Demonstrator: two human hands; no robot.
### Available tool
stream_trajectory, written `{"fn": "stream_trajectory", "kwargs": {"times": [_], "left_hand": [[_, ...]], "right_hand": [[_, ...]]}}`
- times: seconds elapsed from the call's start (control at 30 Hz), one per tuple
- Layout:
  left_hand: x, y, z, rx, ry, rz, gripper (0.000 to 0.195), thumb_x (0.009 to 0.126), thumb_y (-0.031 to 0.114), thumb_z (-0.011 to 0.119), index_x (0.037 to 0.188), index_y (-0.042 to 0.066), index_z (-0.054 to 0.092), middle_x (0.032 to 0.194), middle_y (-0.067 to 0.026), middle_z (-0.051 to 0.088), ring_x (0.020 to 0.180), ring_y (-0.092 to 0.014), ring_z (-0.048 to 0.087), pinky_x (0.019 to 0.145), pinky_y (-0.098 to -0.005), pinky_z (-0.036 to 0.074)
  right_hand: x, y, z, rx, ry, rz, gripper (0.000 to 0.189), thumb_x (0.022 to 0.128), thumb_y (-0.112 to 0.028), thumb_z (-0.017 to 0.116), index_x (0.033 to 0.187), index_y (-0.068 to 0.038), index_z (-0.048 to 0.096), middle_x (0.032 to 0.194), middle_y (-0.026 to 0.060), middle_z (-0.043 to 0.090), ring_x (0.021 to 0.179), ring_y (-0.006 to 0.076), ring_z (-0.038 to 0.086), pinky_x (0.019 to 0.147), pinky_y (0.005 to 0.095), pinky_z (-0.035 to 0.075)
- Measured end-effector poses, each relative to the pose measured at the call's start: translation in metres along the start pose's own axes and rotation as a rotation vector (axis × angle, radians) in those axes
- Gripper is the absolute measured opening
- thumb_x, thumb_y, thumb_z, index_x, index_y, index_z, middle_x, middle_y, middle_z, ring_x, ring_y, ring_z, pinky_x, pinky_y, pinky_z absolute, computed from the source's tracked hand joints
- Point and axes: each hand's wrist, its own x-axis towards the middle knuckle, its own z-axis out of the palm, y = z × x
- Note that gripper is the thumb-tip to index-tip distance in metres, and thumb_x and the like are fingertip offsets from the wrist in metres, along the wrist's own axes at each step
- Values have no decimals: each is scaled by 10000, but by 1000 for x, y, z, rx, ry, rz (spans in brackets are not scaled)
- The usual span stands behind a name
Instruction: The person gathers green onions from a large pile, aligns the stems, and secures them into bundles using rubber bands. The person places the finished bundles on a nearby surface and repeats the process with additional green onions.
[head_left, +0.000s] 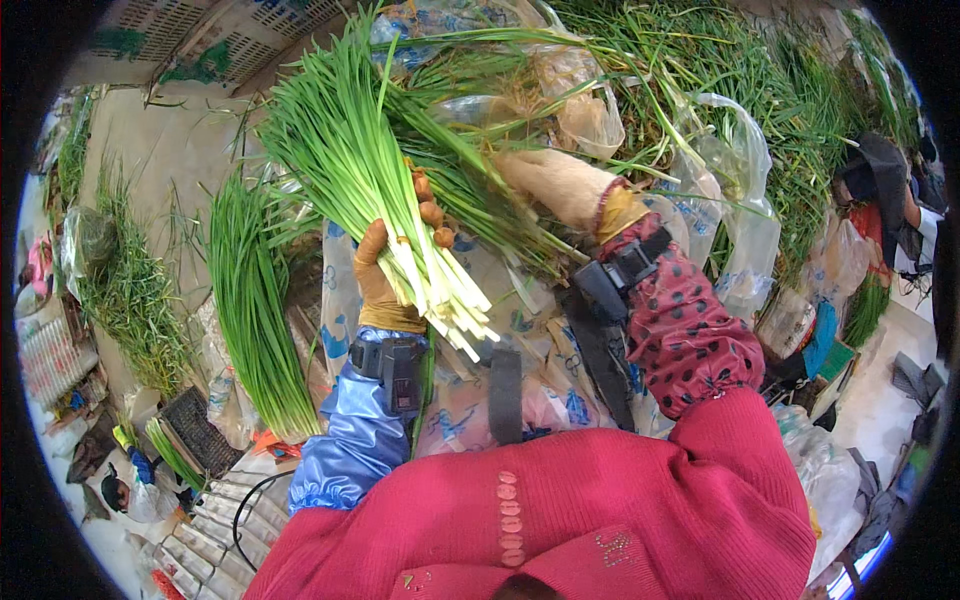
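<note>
My left hand (382, 289), in a tan work glove, is wrapped around a bunch of flat-leaved greens (360, 157) that look like garlic chives. The pale cut stem ends point down and right, and the leaf tips fan out to the upper left. My right hand (559, 187), in a pale cloth glove, reaches over looser, untidy stalks (465, 180) with brownish dry bits. Motion blurs its fingertips, so whether they grip any stalk cannot be told. Under both hands, blue-printed plastic sheeting (465, 420) covers my lap.
A neat bundle of greens (255, 315) lies at my left. Loose trimmings (750, 135) are heaped at the upper right, beside clear plastic bags (750, 217). Plastic crates (225, 45) stand at the upper left. A person (135, 487) is at the lower left, another (900, 202) at the far right.
</note>
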Motion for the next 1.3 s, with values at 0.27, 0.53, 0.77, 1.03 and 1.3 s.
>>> {"fn": "stream_trajectory", "kwargs": {"times": [0.27, 0.53, 0.77, 1.03, 1.3], "left_hand": [[1, 2, -2, 96, 2, 41, 714, 941, 200, 665, 1545, 24, 326, 1541, -223, 397, 1149, -255, 576, 912, -407, 544], [5, 8, -21, -74, 166, -74, 553, 910, 261, 653, 1364, -33, 538, 1214, -311, 642, 988, -449, 679, 811, -541, 621], [8, 13, -26, 101, 152, -47, 725, 900, 233, 713, 1460, -92, 384, 1356, -287, 529, 1061, -358, 618, 950, -463, 564], [7, 13, -26, 128, 188, -20, 684, 886, 191, 715, 1423, -113, 420, 1352, -293, 549, 1064, -381, 625, 914, -454, 584], [6, 23, -15, -68, 93, 16, 651, 916, 210, 686, 1447, -60, 424, 1339, -275, 561, 1080, -378, 621, 937, -465, 574]], "right_hand": [[-36, -45, 13, -143, 397, -66, 395, 902, -367, 575, 1019, -9, 696, 1020, 256, 667, 1025, 422, 637, 876, 470, 497], [-92, -49, 33, 265, -12, 24, 310, 953, -285, 564, 1056, -6, 654, 800, 106, 608, 724, 241, 586, 683, 315, 488], [-93, -50, 45, -74, 353, 192, 347, 937, -308, 590, 1102, -17, 680, 1003, 231, 693, 958, 385, 680, 842, 409, 525], [-92, -33, 25, -271, 509, 412, 372, 953, -368, 566, 1128, -61, 683, 1057, 231, 697, 1010, 421, 660, 871, 485, 523], [-133, 17, -87, -696, 547, 900, 380, 905, -330, 691, 1167, -56, 660, 1188, 215, 696, 1119, 419, 651, 993, 484, 503]]}}
